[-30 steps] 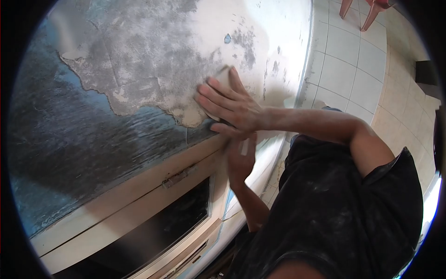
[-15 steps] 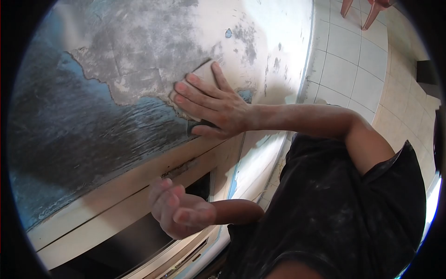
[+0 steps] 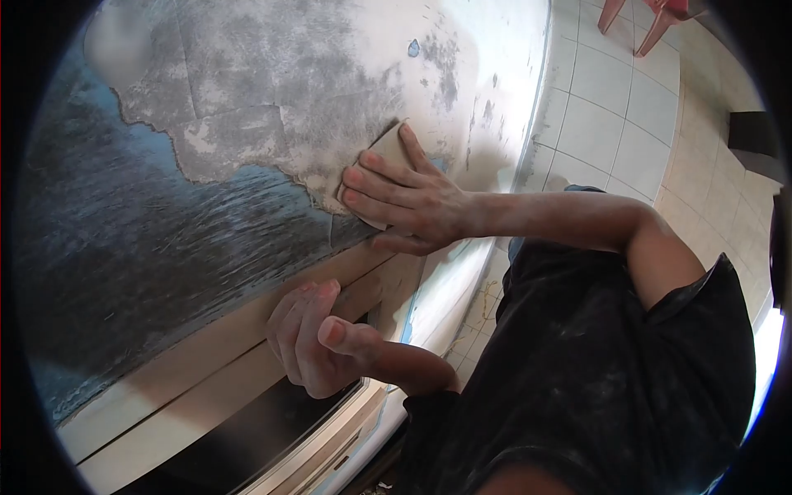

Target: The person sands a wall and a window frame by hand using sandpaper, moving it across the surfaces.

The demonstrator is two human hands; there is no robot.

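1. Two hands are up at the wall (image 3: 247, 74). The right hand (image 3: 412, 206) presses a tan sanding pad (image 3: 384, 148) flat against it. Its fingers are spread across the pad and the thumb is tucked at 6 o'clock, so the grip holds the pad by pressure.
2. The pad sits on the ragged edge where bare grey plaster (image 3: 272, 115) meets blue paint (image 3: 165, 247). The paint lies toward 8 o'clock of the pad.
3. The left hand (image 3: 309, 346) hangs at 7 o'clock of the right, in front of the beige frame (image 3: 198, 371). Its grip is narrow and loosely curled, with nothing visible in it.
4. As I judge it, this rubbing goes best with the pad fully flat and even weight under every finger. Short overlapping strokes across the paint edge should thin it rather than gouge it.
5. Fingertip pressure alone would likely dig grooves into the soft plaster.
6. Strokes toward 6 o'clock should stop short of the frame.
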